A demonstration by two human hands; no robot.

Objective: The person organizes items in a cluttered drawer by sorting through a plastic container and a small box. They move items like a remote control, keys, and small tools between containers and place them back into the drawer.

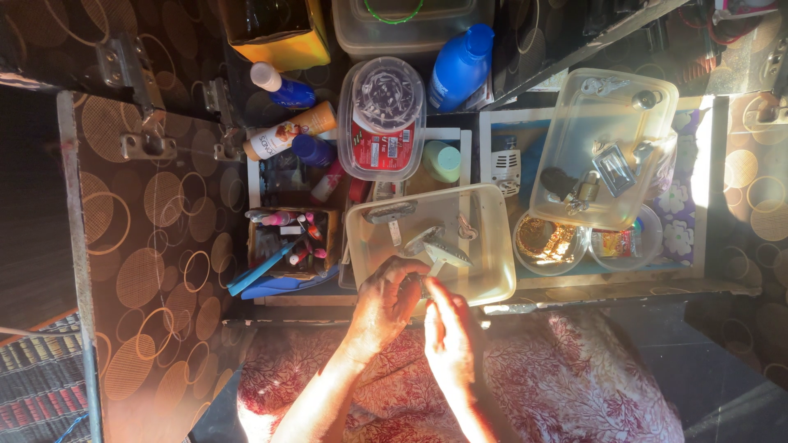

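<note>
Something small and metallic [420, 285] is sitting pinched between the two hands, right over the near edge of a shallow white tray [492, 246]; what it is cannot be told. Curling its fingers around the piece, the left hand [386, 303] is gripping it from the left. Meeting it there, the right hand [447, 336] is pressing its fingertips against the same piece. Inside the tray, metal fittings [439, 250] are lying just beyond the fingers. At the tray's far edge a round lidded tub [382, 119] is standing, with a clear box of small hardware [603, 152] resting to the right.
</note>
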